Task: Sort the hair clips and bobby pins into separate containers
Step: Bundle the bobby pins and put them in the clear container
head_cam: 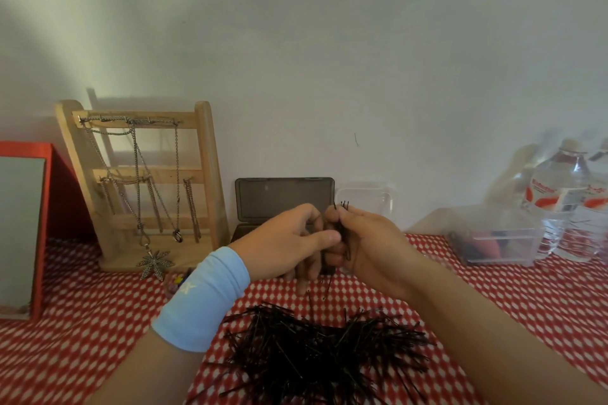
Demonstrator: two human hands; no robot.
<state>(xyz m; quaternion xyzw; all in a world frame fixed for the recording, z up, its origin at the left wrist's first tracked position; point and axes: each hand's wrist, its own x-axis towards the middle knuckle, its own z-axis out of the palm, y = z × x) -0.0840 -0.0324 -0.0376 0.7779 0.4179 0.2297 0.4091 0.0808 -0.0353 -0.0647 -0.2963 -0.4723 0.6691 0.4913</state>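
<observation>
**Both hands busy with a bunch of bobby pins above the big pile**

So the right hand is curled closed around a small bundle of thin black metal bobby pins, and you can see a few tips poking up out of the top of the fist. The left hand, with a light blue fabric wristband on the wrist, is right up against it, thumb and fingers pinched at that same bundle. Whether the left one really has hold of a pin or only touches it, I can't tell, it's too dark in there.

Below the hands, near the front edge of the table with the red-and-white patterned cloth, lies a big loose heap of black bobby pins, with a couple of strays just behind it.

Behind the hands, against the wall, is a dark smoky translucent plastic case with its lid standing open, and just to its right a small clear plastic box. Further right sits a clear plastic bin with something reddish inside, next to big clear water bottles. On the left stands a wooden jewellery rack hung with metal chains, and a red-framed mirror at the far left.
</observation>
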